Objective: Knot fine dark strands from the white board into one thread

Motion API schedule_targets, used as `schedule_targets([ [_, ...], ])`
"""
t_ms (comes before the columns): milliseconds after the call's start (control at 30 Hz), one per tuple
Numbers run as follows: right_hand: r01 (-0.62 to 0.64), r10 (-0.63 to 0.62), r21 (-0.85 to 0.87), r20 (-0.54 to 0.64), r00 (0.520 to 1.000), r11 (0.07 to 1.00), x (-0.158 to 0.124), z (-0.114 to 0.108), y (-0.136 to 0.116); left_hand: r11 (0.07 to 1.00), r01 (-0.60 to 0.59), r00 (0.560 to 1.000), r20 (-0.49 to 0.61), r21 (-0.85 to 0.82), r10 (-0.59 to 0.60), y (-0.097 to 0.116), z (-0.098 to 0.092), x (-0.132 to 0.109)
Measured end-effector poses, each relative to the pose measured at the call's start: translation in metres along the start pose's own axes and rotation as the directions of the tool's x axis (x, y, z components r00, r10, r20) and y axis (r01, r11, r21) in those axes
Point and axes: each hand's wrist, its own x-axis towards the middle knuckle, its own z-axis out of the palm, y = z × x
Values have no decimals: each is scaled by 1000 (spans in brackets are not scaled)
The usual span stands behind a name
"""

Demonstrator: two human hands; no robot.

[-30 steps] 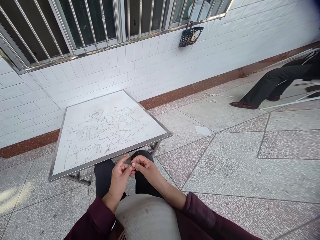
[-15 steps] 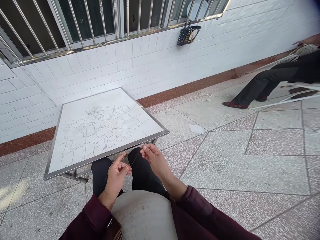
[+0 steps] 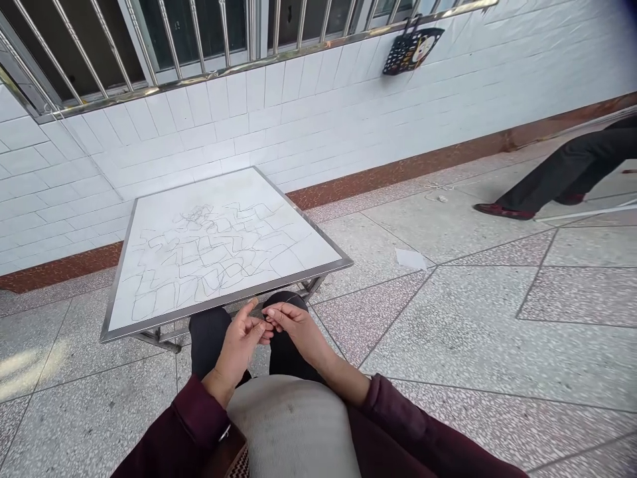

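Note:
My left hand and my right hand meet in front of my knees, just off the near edge of a white-topped table. Both pinch a thin wire-like strand, fingertips touching or nearly so. The left index finger points up, while its thumb presses against the other fingers. Fingers hide most of the strand. Across the tabletop lie several thin, dark, bent strands that look like wire, with a denser tangle toward the back.
A white tiled wall with a barred window stands behind the table. A patterned bag hangs from the bars. White paper lies on the floor. At right, another person's leg and shoe show.
My right hand has come left and down to meet my left hand; the strand between them was stretched out before. The view has turned slightly left.

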Motion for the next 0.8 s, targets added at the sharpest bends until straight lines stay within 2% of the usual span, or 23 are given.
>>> schedule_targets([
  [133, -28, 25, -35, -80, 996, 999, 0, -5, -4, 977, 163, 983, -64, -138, -173, -5, -23, -3],
  [200, -33, 23, -82, -122, 992, 996, 0, -7, -6, 980, 141, 987, -53, -137, -150, -1, -31, -9],
  [333, -19, -4, -153, -151, 988, 988, 0, -7, -5, 1000, 27, 996, 86, 16, -28, 12, -30, -22],
  [467, 19, -25, -149, -38, 999, 989, -2, -5, -3, 993, -32, 999, 17, 115, 30, 17, -21, -27],
  [567, 34, -27, -98, 77, 997, 995, -4, -4, -2, 980, -37, 999, -22, 196, 42, 16, -20, -26],
  [633, 20, -15, -47, 107, 994, 999, -5, -3, 0, 969, -28, 999, -20, 247, 34, 16, -20, -26],
  [700, -31, 25, 54, 119, 993, 998, -4, -3, 1, 956, -33, 999, -9, 293, 37, 16, -21, -25],
  [800, -183, 144, 253, 163, 976, 950, -4, -4, 3, 923, -88, 995, -9, 375, 98, 16, -24, -24],
])
